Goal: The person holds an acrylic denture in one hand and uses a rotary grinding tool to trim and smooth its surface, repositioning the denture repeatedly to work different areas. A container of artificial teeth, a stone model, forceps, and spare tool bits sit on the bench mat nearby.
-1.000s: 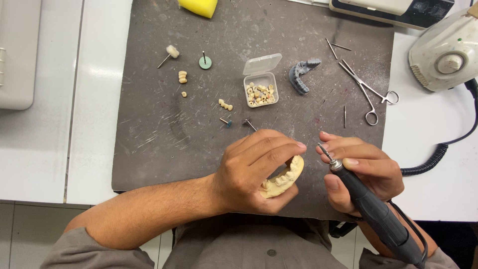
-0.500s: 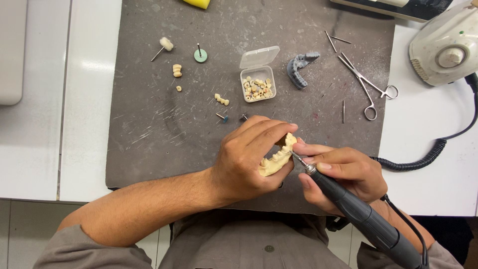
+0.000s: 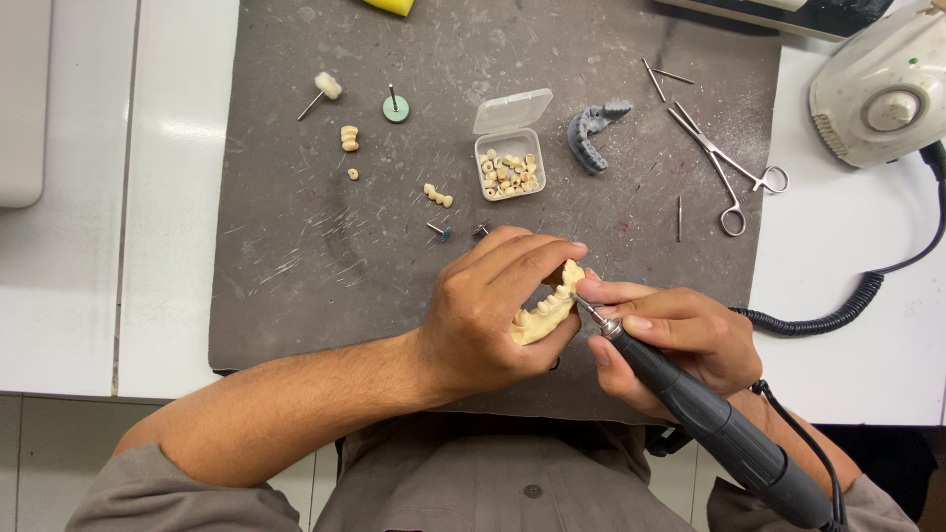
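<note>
My left hand point(image 3: 498, 305) grips a cream-coloured dental jaw model point(image 3: 548, 307) just above the near edge of the dark grey work mat point(image 3: 296, 246). My right hand point(image 3: 670, 340) holds a black rotary handpiece point(image 3: 709, 419) like a pen. Its thin bur tip touches the teeth of the model beside my left fingertips. The handpiece's cable runs off past my right wrist.
On the mat lie a small open plastic box of tooth pieces point(image 3: 510, 167), a grey jaw print point(image 3: 591, 133), loose tooth pieces point(image 3: 349, 138), burs and polishing wheels point(image 3: 395, 106), and surgical scissors point(image 3: 729, 167). A white motor unit point(image 3: 882, 94) with a coiled cord stands at the right.
My right hand has brought the handpiece leftward until its tip meets the model. My left hand has turned the model up toward the tool.
</note>
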